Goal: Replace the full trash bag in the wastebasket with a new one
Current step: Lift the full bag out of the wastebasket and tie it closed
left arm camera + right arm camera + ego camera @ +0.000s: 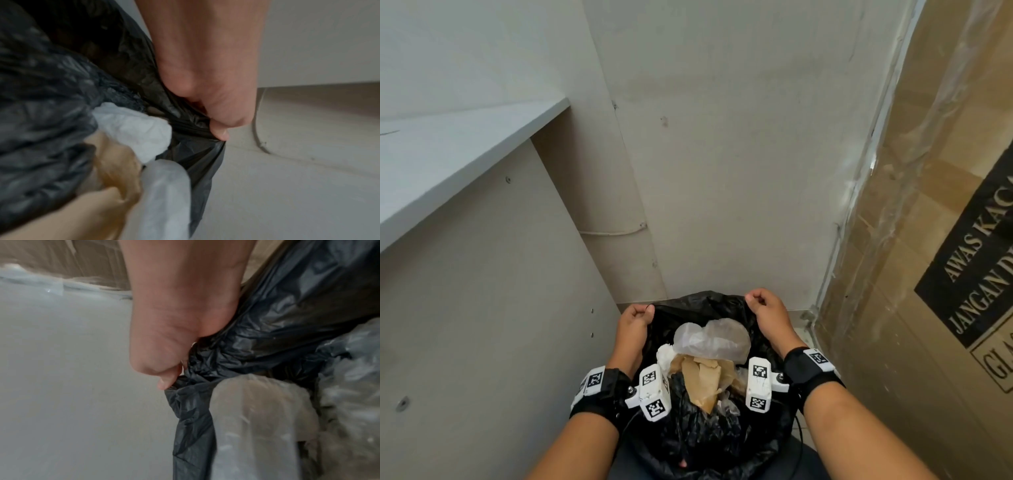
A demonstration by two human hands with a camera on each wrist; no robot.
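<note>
Bag (709, 305) sits low in a tight corner, wall behind, shelf (465, 150) left, box (928, 240) right. Left hand (635, 323) and right hand (765, 308) each pinch its rim, trash (709, 363) poking out.

Both forearms bare, no sleeves. Black fabric wrist strap (602, 394) on left, matching black strap (810, 375) on right. Each carries white boxy camera modules (654, 394) with black-and-white square fiducial tags, silver bolts, thin black cable (799, 442) trailing near the right wrist.
</note>
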